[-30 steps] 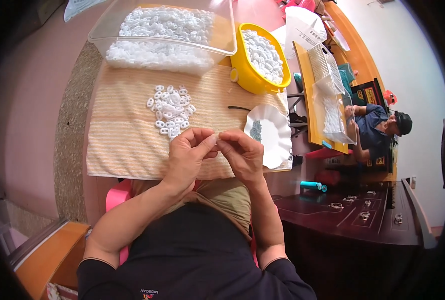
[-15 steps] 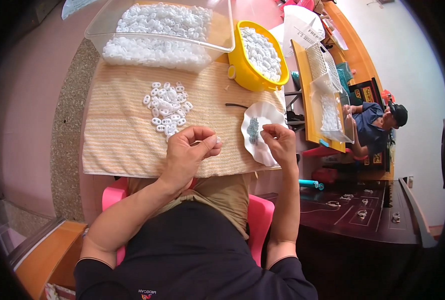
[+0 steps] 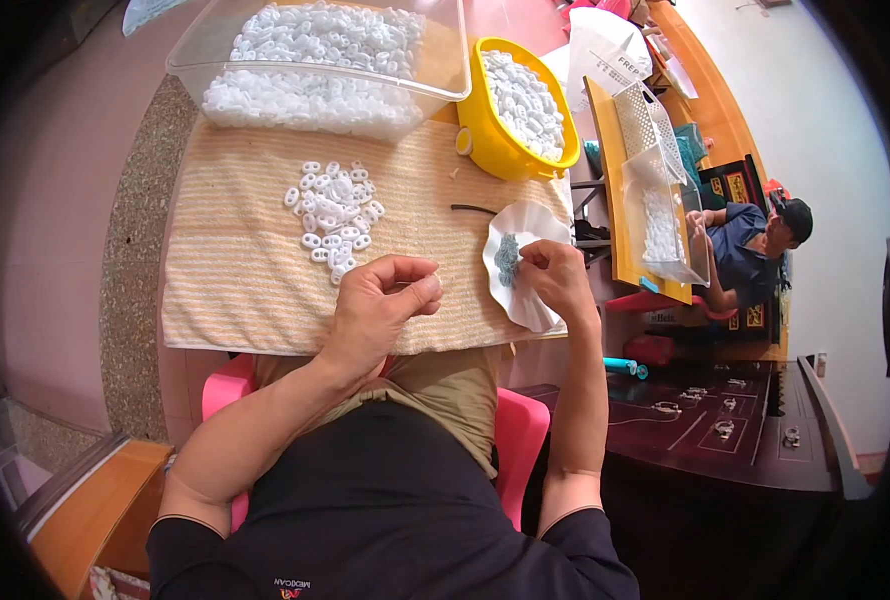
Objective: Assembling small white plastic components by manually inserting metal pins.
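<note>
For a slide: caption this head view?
Left hand holds a small white plastic piece; right hand picks from small blue-grey parts in a white paper dish.

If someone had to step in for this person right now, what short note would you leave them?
Left hand: curled over the striped cloth, pinching what looks like one small white piece; too small to be sure.
Right hand: fingertips in the white paper dish, at the small grey-blue bits.
Loose pile of white plastic rings lies on the cloth ahead of the left hand. The clear tub and yellow bowl beyond hold many more white pieces.
Done or left: cannot tell which pieces are finished; the loose pile is untouched at this moment.
</note>
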A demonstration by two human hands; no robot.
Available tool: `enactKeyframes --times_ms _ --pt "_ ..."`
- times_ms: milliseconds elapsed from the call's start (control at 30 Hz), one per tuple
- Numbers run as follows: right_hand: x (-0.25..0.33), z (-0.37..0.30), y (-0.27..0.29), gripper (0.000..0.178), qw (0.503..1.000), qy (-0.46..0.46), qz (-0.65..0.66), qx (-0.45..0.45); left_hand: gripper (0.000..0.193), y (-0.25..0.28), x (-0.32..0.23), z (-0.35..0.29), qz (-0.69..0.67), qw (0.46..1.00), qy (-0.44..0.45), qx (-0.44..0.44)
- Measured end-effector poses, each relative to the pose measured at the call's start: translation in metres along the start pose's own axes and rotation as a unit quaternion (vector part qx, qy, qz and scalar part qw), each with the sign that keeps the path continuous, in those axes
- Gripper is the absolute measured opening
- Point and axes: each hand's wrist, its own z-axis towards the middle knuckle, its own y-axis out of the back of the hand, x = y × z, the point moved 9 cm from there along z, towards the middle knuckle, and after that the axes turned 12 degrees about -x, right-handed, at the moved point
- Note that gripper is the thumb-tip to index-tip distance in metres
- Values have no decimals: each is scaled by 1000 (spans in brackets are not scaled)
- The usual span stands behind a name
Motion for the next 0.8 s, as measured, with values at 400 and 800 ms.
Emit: enactKeyframes --times_ms 400,800 --pt "14 1 -2 20 991 36 -130 24 17 1 2 0 -9 1000 12 -2" --pt "-12 -12 12 15 989 -17 142 -39 15 0 4 0 -13 1000 27 7"
